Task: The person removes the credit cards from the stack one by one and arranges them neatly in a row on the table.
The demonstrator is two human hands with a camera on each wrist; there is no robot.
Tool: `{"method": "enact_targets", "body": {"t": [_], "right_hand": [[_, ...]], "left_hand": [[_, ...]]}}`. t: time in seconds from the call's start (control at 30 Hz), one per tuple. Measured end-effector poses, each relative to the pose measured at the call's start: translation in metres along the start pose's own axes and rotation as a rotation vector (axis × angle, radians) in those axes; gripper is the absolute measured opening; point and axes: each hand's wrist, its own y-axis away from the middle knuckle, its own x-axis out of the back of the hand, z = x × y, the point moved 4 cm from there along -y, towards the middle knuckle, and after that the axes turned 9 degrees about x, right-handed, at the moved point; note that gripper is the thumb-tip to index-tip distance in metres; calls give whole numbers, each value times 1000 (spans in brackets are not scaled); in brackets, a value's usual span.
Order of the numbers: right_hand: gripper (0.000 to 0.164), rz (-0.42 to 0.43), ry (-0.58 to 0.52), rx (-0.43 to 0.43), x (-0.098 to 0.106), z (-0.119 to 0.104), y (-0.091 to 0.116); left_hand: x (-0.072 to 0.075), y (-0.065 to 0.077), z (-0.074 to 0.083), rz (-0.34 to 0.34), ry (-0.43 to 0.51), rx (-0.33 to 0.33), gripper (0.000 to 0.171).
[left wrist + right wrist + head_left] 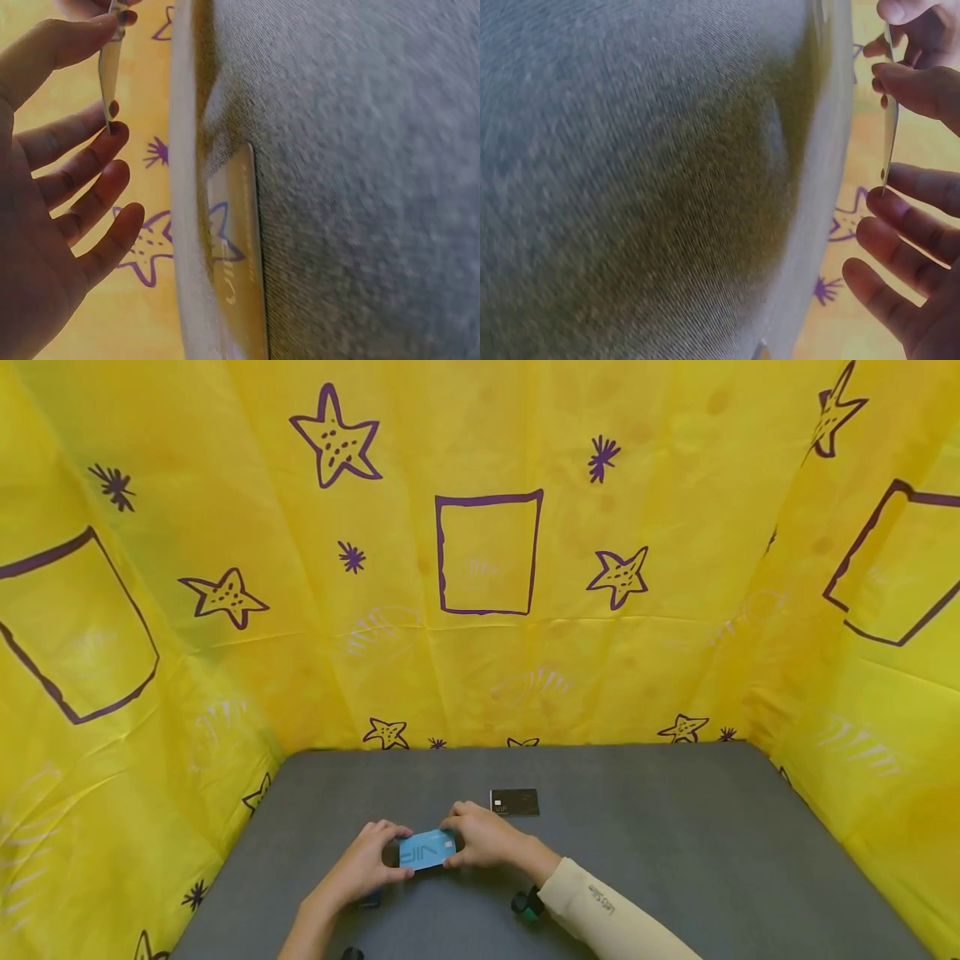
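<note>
A light blue card (427, 850) marked VIP, with a chip, is held up over the table by both hands. My left hand (363, 862) pinches its left end between thumb and fingers; my right hand (483, 837) does the same at its right end. In both wrist views the card appears nearly edge-on, the other fingers spread below it. A black VIP card (514, 802) lies flat just beyond my right hand. Below my left hand, partly hidden by the wrist, lies a small dark blue item (371, 898). A shiny card (244, 255) lies on the table in the left wrist view.
The dark grey table (660, 843) is enclosed at the back and sides by yellow cloth (487, 677) with purple stars and squares. A black and green device (527, 904) sits at my right wrist, beside the pale sleeve (600, 906).
</note>
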Motion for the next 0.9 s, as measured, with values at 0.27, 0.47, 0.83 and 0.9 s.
{"method": "enact_targets", "body": {"t": [0.27,0.47,0.83,0.9], "right_hand": [[51,-29,32,-3,-11,-6,-7],[49,-44,59,3,-17,-12,-10],[46,-95,68,11,-34,-15,-15],[45,-98,68,7,-35,-15,-16]], "left_hand": [[1,6,-12,-37,-2,-29,58],[-1,7,-18,-70,-43,-75,52],[-6,3,-25,-161,-72,-20,44],[-5,4,-23,-155,-89,-31,45]]}}
